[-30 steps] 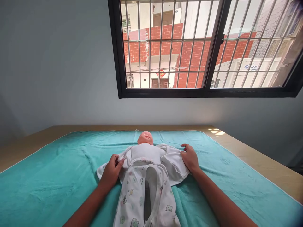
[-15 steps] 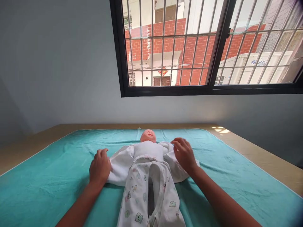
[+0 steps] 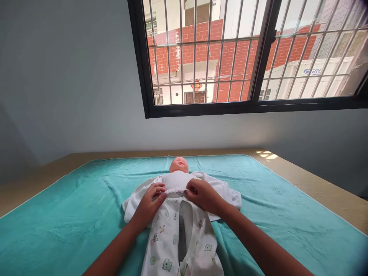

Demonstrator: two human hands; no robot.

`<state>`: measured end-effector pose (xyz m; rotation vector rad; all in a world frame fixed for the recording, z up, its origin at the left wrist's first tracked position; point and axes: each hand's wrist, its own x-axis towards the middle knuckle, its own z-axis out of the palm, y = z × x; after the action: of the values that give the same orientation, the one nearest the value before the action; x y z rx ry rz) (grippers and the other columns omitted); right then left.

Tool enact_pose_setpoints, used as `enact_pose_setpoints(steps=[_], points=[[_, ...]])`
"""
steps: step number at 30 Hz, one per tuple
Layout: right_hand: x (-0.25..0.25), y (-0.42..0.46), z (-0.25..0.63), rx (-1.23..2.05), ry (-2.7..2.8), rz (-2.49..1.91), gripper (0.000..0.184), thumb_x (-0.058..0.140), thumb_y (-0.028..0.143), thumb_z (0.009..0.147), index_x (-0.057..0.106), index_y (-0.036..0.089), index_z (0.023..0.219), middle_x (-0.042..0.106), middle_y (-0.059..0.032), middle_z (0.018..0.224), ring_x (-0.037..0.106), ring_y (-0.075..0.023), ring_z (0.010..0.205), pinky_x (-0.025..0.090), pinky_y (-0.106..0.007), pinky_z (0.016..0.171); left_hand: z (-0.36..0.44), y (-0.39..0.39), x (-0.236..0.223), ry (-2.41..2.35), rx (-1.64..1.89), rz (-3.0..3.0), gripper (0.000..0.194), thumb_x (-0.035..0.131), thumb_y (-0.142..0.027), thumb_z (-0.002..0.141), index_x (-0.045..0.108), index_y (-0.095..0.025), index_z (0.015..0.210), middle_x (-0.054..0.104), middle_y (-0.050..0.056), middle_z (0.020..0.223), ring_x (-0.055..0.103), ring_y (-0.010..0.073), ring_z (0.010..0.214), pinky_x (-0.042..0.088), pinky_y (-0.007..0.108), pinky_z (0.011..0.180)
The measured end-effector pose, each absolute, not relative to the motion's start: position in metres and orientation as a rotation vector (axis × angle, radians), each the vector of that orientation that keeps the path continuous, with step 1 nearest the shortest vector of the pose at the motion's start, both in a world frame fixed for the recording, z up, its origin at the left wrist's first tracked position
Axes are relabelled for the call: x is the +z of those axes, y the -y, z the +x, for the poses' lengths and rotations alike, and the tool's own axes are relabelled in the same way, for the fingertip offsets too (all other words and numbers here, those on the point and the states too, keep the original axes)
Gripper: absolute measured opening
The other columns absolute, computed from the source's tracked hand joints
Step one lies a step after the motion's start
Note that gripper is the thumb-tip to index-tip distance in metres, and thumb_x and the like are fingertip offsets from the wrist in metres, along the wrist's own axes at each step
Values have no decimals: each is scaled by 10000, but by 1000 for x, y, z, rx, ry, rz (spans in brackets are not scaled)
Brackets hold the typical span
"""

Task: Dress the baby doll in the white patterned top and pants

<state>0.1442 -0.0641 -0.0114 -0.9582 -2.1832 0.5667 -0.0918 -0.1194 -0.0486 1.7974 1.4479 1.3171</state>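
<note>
A baby doll (image 3: 178, 165) lies on its back in a white top (image 3: 176, 179), the sleeves spread out to both sides. White baby pants (image 3: 165, 237) with small green and pink animal prints cover its lower body, up to a gathered waistband. My left hand (image 3: 151, 201) rests at the left end of that waistband, its fingers stretched and the thumb apart. At the right end my right hand (image 3: 203, 194) is closed, thumb and fingers pinching the waistband. The doll's arms are hidden in the cloth.
A turquoise blanket (image 3: 71, 214) is spread under the doll on a wooden table (image 3: 304, 184). Behind it stands a grey wall (image 3: 86, 96) with a black-framed, barred window (image 3: 201, 109). Sunlight falls on the table's far right corner.
Both hands have come inward from the sleeves to the waistband of the pants. My right hand has closed on it. The left sleeve now lies more bunched, and the view has shifted slightly.
</note>
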Motion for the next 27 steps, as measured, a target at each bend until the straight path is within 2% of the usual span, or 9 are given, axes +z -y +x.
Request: enact_pose_setpoints(steps=[2, 4, 6, 7, 11, 15, 18, 22, 27], points=[[-15, 62, 141, 702, 2052, -944, 245, 559, 295, 829, 504, 202, 609, 546, 20, 598, 438, -133, 577, 315, -277, 548, -91, 114, -34, -1459, 1202, 1892, 264, 609, -491, 852, 662, -233, 836, 605, 62, 1282, 514, 260, 1259, 391, 405, 1096], [-18, 59, 139, 1020, 1846, -907, 316, 517, 385, 872, 490, 205, 614, 555, 13, 587, 463, -134, 549, 353, -277, 544, -87, 108, -15, -1460, 1016, 1996, 259, 652, -505, 817, 657, -247, 790, 579, 35, 1345, 484, 265, 1300, 350, 412, 1128], [-19, 59, 137, 1260, 1694, -862, 356, 497, 462, 887, 490, 207, 639, 570, 11, 584, 475, -130, 518, 378, -274, 526, -83, 103, 4, -1442, 811, 2071, 241, 670, -500, 798, 659, -263, 756, 528, -3, 1425, 467, 270, 1327, 362, 412, 1119], [-19, 59, 136, 1273, 1690, -865, 351, 514, 470, 878, 497, 206, 647, 573, 13, 585, 471, -126, 512, 373, -268, 516, -81, 100, 12, -1427, 721, 2101, 229, 673, -493, 794, 661, -269, 745, 499, -18, 1460, 455, 276, 1343, 375, 414, 1108], [-13, 64, 138, 944, 2000, -977, 263, 637, 379, 808, 577, 194, 630, 575, 23, 615, 462, -125, 591, 331, -258, 538, -78, 92, 28, -1331, 484, 2183, 254, 650, -518, 797, 683, -282, 710, 380, -66, 1552, 397, 297, 1397, 417, 410, 1075], [-7, 68, 147, 1006, 2241, -940, 260, 729, 439, 749, 640, 204, 682, 590, 32, 638, 471, -129, 607, 342, -260, 543, -83, 93, 26, -1243, 425, 2177, 317, 536, -531, 872, 726, -303, 761, 302, -103, 1585, 248, 280, 1476, 282, 441, 1176], [-2, 70, 151, 958, 2319, -937, 247, 798, 400, 684, 655, 208, 742, 598, 40, 673, 488, -129, 627, 345, -248, 536, -87, 98, 24, -1263, 393, 2157, 213, 646, -515, 799, 720, -321, 845, 239, -109, 1608, 174, 290, 1497, 260, 450, 1188], [6, 77, 149, 835, 2418, -846, 229, 801, 319, 691, 674, 227, 858, 634, 32, 814, 531, -132, 703, 388, -236, 585, -87, 104, 25, -1298, 373, 2157, 221, 736, -466, 716, 679, -290, 837, 235, -92, 1614, 250, 294, 1471, 395, 389, 1102], [7, 83, 141, 628, 2365, -747, 115, 703, 158, 746, 604, 211, 768, 623, 33, 848, 526, -120, 747, 387, -230, 629, -79, 107, 30, -1375, 509, 2210, 143, 704, -364, 718, 628, -261, 782, 487, -65, 1482, 479, 272, 1299, 446, 341, 987]])
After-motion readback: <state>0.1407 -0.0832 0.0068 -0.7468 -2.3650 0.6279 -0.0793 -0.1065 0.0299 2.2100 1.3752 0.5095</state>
